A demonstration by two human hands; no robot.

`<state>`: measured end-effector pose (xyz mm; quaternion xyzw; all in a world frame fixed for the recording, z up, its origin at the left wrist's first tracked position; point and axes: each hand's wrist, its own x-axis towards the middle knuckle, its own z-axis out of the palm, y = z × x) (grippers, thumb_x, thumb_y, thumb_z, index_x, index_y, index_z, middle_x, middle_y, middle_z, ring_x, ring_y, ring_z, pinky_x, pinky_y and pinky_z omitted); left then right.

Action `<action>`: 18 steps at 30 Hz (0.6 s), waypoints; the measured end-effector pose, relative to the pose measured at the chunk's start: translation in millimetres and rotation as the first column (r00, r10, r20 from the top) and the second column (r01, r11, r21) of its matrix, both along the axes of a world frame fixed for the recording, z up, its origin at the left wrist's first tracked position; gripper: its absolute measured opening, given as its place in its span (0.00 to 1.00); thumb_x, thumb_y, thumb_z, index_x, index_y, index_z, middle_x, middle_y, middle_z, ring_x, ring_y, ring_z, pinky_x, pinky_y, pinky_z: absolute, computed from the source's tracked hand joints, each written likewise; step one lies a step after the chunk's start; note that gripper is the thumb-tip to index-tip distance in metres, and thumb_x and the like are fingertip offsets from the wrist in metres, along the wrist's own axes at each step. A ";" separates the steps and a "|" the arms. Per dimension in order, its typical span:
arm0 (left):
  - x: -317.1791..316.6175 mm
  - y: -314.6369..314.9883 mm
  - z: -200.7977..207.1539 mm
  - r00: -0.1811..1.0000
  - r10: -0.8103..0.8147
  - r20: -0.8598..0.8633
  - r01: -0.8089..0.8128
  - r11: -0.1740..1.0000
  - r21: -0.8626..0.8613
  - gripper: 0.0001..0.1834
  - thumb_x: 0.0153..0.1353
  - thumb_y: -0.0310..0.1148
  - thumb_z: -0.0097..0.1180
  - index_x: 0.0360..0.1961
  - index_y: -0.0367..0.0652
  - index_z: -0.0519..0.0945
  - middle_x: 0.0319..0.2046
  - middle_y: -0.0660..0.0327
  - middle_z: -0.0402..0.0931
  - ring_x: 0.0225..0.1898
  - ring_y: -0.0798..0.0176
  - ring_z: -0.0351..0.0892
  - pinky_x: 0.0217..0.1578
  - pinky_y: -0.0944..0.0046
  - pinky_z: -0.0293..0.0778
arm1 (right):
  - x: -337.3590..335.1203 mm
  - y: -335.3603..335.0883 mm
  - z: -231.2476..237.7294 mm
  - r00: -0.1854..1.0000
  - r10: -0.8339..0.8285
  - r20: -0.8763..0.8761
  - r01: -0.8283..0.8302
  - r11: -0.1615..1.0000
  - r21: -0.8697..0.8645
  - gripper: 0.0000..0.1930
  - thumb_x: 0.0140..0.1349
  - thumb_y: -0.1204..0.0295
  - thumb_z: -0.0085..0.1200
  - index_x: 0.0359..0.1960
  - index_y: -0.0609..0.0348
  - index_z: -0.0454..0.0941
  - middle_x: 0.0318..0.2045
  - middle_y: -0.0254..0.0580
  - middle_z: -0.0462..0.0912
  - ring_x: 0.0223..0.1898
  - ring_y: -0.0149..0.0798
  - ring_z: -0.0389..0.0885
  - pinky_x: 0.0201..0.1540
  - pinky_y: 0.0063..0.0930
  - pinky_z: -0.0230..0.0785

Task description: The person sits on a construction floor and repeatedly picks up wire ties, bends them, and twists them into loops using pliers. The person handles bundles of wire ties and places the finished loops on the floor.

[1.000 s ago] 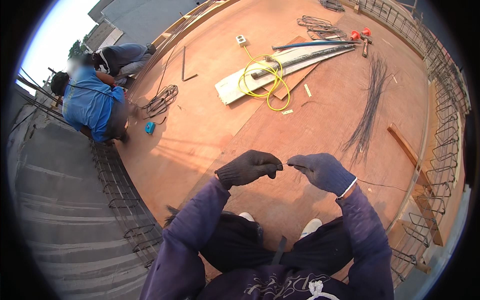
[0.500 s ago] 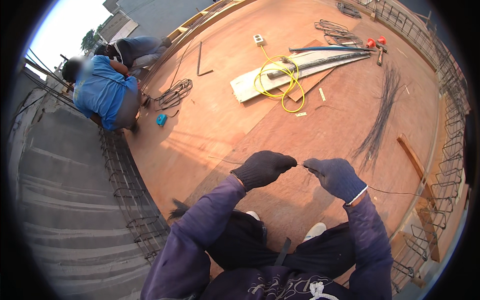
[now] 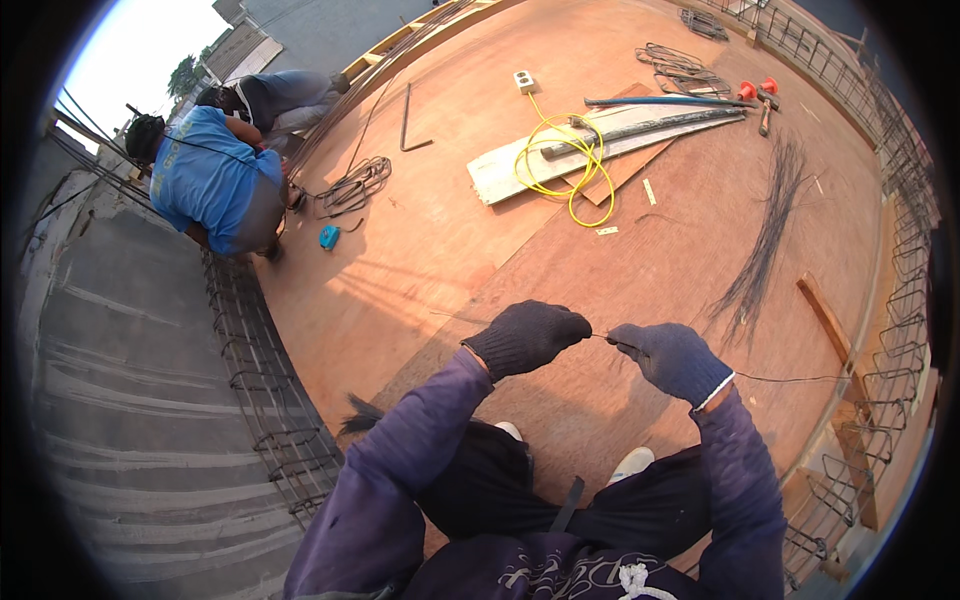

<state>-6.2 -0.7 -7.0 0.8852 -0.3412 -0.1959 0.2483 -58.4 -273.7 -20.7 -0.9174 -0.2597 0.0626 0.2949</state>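
A thin dark tie wire [image 3: 790,379] runs through both of my gloved hands above the reddish plywood deck [image 3: 590,270]. My left hand [image 3: 533,335], in a dark knit glove, is closed with thumb and fingertips pinching the wire. One end of it sticks out to the left, past the wrist. Just to the right, my right hand [image 3: 672,358] pinches the same wire, in a dark glove with a white cuff. Only a short bit of wire shows between the fingertips. From the right cuff the rest trails out toward the rebar at the right edge.
A loose bundle of wires [image 3: 765,235] lies to the right. Farther off are a board [image 3: 497,172], a yellow cord [image 3: 547,125], a hammer [image 3: 766,112] and bent stirrups [image 3: 680,70]. Two people crouch at the far left, one in a blue shirt [image 3: 205,165]. Rebar cages [image 3: 255,370] edge the deck.
My hands stay almost where they were, both pinching the wire. The background has shifted slightly right in the picture. The person in blue has turned their head a little.
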 end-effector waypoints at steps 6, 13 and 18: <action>2.9 -1.6 21.9 0.764 0.337 0.550 -0.210 0.936 -0.282 0.25 0.64 0.39 0.70 0.61 0.47 0.81 0.54 0.55 0.83 0.55 0.52 0.82 0.55 0.51 0.77 | 10.2 -4.1 4.5 0.976 -0.183 0.122 0.167 0.977 0.130 0.12 0.74 0.64 0.56 0.55 0.47 0.83 0.35 0.48 0.89 0.34 0.55 0.88 0.36 0.45 0.78; -1.3 -11.0 17.7 0.592 0.187 -0.784 -0.693 0.616 -0.375 0.24 0.76 0.39 0.57 0.65 0.34 0.75 0.56 0.47 0.82 0.53 0.58 0.85 0.53 0.58 0.83 | 12.9 1.2 5.7 0.967 -0.209 0.144 0.182 0.967 0.179 0.12 0.75 0.64 0.55 0.55 0.47 0.82 0.35 0.49 0.88 0.35 0.56 0.88 0.36 0.46 0.79; 2.3 -20.3 -3.3 0.552 0.074 -0.831 -0.773 0.420 -0.476 0.27 0.78 0.46 0.56 0.65 0.34 0.74 0.53 0.46 0.83 0.50 0.53 0.87 0.53 0.53 0.87 | 11.0 13.3 6.6 0.981 -0.159 0.110 0.144 0.981 0.130 0.12 0.74 0.64 0.56 0.55 0.49 0.82 0.36 0.50 0.88 0.35 0.57 0.88 0.37 0.45 0.79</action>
